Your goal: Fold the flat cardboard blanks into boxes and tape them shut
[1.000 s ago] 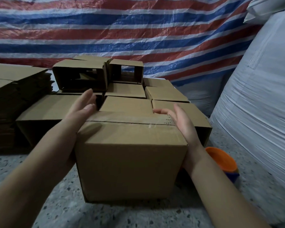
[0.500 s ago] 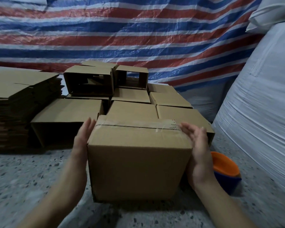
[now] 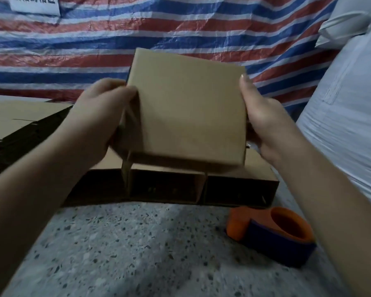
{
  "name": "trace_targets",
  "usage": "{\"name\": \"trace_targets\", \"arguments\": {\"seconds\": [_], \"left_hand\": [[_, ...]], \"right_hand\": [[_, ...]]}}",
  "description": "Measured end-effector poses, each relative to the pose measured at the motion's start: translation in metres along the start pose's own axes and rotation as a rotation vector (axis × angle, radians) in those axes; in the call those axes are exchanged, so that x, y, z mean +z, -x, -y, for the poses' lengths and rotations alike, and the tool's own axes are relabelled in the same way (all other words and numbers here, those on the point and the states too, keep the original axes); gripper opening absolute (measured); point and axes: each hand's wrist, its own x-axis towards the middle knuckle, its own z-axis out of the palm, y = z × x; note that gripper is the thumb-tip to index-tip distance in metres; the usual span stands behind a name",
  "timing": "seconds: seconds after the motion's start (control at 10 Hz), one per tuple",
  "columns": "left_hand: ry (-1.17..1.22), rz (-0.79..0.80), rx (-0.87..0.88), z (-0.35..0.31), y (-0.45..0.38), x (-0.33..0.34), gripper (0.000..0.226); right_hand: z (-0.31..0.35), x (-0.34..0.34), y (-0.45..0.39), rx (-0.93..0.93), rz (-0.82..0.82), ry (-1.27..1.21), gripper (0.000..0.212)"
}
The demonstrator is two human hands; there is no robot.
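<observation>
A folded brown cardboard box (image 3: 189,112) is lifted off the floor and tilted, one plain face turned toward me. My left hand (image 3: 99,116) grips its left side, fingers curled round the edge. My right hand (image 3: 259,116) holds the right side, with the thumb lying up along the front edge and the fingers hidden behind the box. A strip of tape hangs from the box's lower left corner. Below it, a row of folded boxes (image 3: 240,185) lies on the floor with open ends facing me. A stack of flat cardboard blanks (image 3: 19,123) sits at the left.
An orange and blue tape dispenser (image 3: 274,232) lies on the speckled floor (image 3: 126,249) at the lower right. A large white woven sack (image 3: 347,116) stands at the right. A striped red, white and blue tarp (image 3: 137,33) hangs behind.
The box stood on the floor between my flat hands. Now both hands hold it raised and tipped over, so the taped seam is out of sight.
</observation>
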Motion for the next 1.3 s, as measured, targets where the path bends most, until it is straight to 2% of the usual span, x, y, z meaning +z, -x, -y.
{"name": "trace_targets", "arguments": {"seconds": [0.1,0.2,0.3,0.4,0.6,0.7,0.8,0.9,1.0,1.2,1.3], "left_hand": [[0.015,-0.028,-0.011,-0.020,-0.057,0.020,0.012],[-0.006,-0.055,-0.035,-0.023,-0.104,0.042,0.027],[-0.127,-0.048,-0.069,-0.009,-0.148,0.061,0.031],[-0.258,-0.005,-0.080,0.004,-0.179,0.080,0.039],[-0.680,0.050,0.014,0.031,-0.219,0.098,0.056],[-0.783,0.100,0.006,0.042,-0.232,0.100,0.058],[-0.909,0.130,0.066,0.056,-0.241,0.100,0.048],[-1.008,0.102,0.089,0.067,-0.246,0.098,0.051],[-1.084,0.083,0.160,0.078,-0.248,0.097,0.050],[-1.132,0.102,0.215,0.078,-0.254,0.093,0.055],[-1.159,0.092,0.276,0.071,-0.248,0.085,0.051]], "right_hand": [[0.010,0.013,-0.060,0.062,0.099,-0.171,0.049],[0.004,0.026,-0.104,0.087,0.209,-0.228,0.031],[-0.012,0.041,-0.146,0.155,0.216,-0.236,0.030],[-0.025,0.058,-0.176,0.238,0.163,-0.266,0.039],[-0.054,0.081,-0.221,0.315,0.150,-0.325,0.037],[-0.064,0.092,-0.234,0.337,0.158,-0.336,0.034],[-0.076,0.104,-0.244,0.365,0.166,-0.314,0.040],[-0.090,0.110,-0.251,0.397,0.176,-0.307,0.033],[-0.097,0.114,-0.252,0.398,0.152,-0.312,0.038],[-0.092,0.109,-0.250,0.417,0.140,-0.334,0.041],[-0.082,0.099,-0.240,0.402,0.084,-0.199,0.043]]}}
